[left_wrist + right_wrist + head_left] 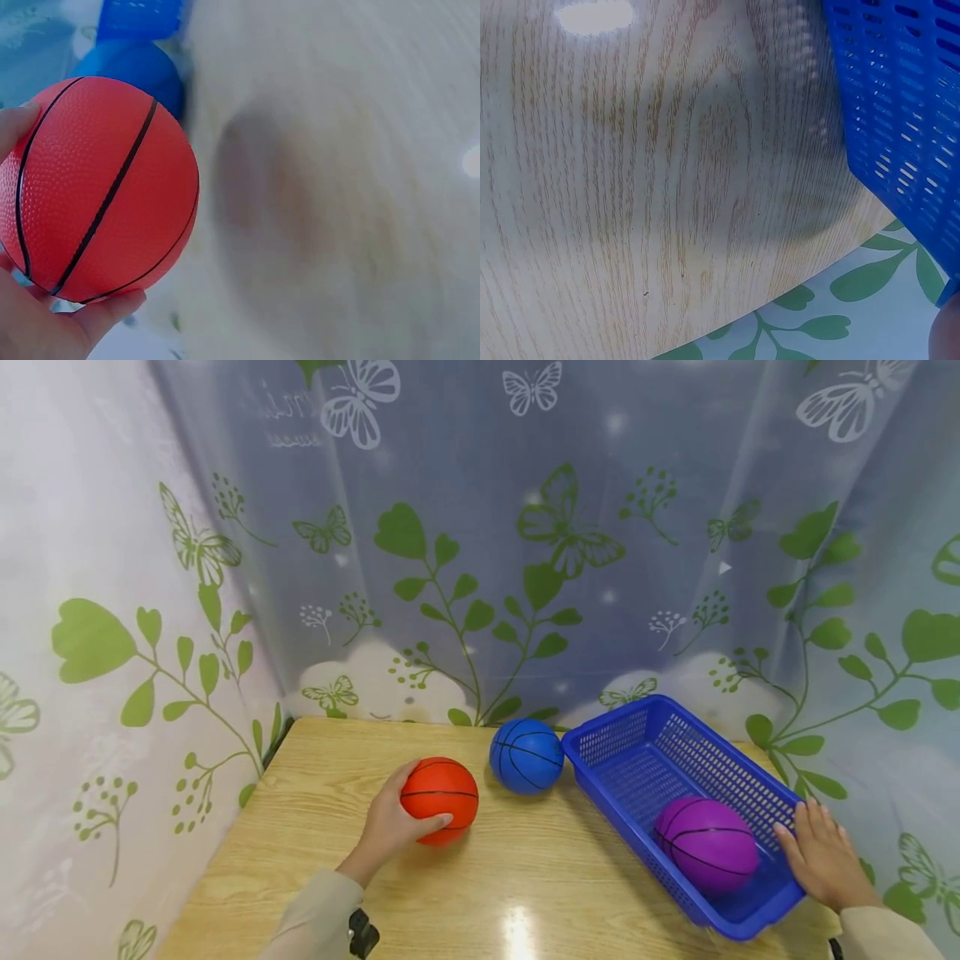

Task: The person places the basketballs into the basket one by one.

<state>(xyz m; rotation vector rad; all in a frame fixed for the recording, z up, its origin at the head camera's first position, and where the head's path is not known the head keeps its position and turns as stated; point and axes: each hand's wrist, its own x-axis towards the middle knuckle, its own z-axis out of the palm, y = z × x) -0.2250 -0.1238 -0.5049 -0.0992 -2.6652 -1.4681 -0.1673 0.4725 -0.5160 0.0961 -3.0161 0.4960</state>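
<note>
My left hand (pixel 397 814) grips a red toy basketball (pixel 450 793) with black lines, its thumb across the near side. In the left wrist view the red basketball (pixel 105 187) appears raised above the table, with a shadow beside it. A blue basketball (pixel 527 757) sits behind and to the right, against the corner of a blue plastic basket (pixel 615 806). Inside the basket, at its near end, lies a purple basketball (pixel 708 845). My right hand (pixel 825 856) rests on the basket's right rim with fingers extended; only a fingertip shows in the right wrist view.
The wooden table (pixel 525 868) has a glare spot near its front. A patterned curtain (pixel 480 527) with leaves and butterflies hangs behind the table and along both sides. The perforated basket wall (pixel 907 112) stands close to the table's edge.
</note>
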